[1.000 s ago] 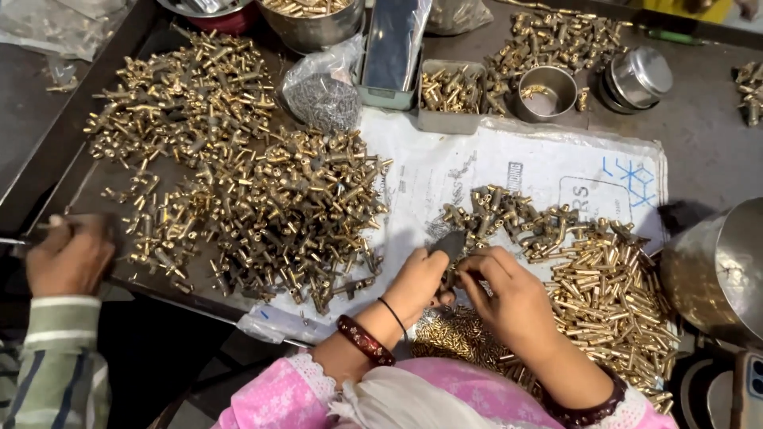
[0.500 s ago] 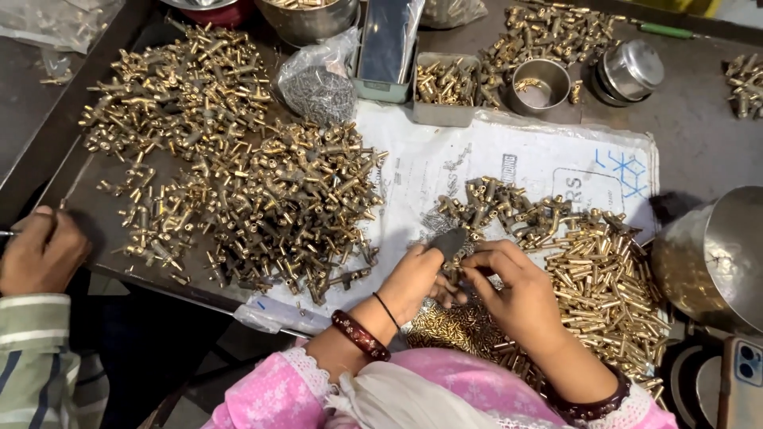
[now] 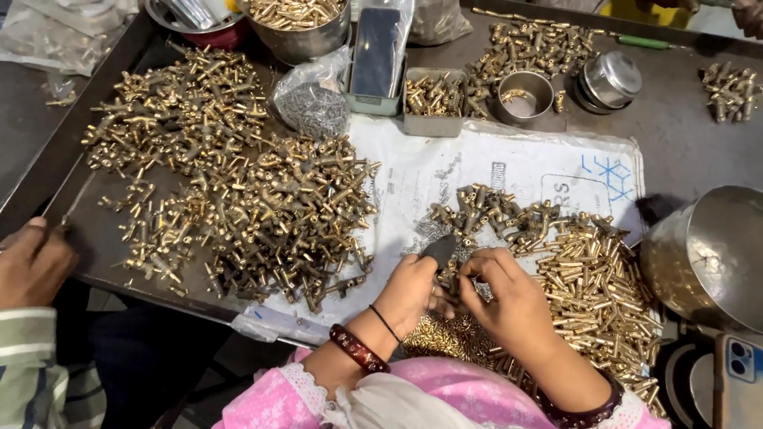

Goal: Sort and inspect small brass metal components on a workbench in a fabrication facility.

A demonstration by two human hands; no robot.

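My left hand (image 3: 409,290) grips a small dark grey tool (image 3: 441,249) whose tip points up and away from me. My right hand (image 3: 513,306) is pressed against the left one, its fingertips pinching a small brass part (image 3: 465,278) right at the tool. Both hands hover over a white printed sheet (image 3: 509,171). A heap of short brass pins (image 3: 592,278) lies to the right of my hands. Smaller brass pieces (image 3: 441,338) lie under my wrists, and brass fittings (image 3: 493,210) lie just beyond my hands. I wear pink sleeves and dark bangles.
A big heap of brass fittings (image 3: 238,199) covers the dark tray on the left. Another person's hand (image 3: 32,266) with a striped sleeve rests at the tray's left edge. A steel bowl (image 3: 715,254) and a phone (image 3: 735,381) sit on the right. Steel cups (image 3: 528,95), a tin of parts (image 3: 433,99) and a bag (image 3: 314,99) stand at the back.
My hands stay together at the same spot, fingers shifting slightly around the tool. The other person's hand at the left has drawn back toward the tray's edge.
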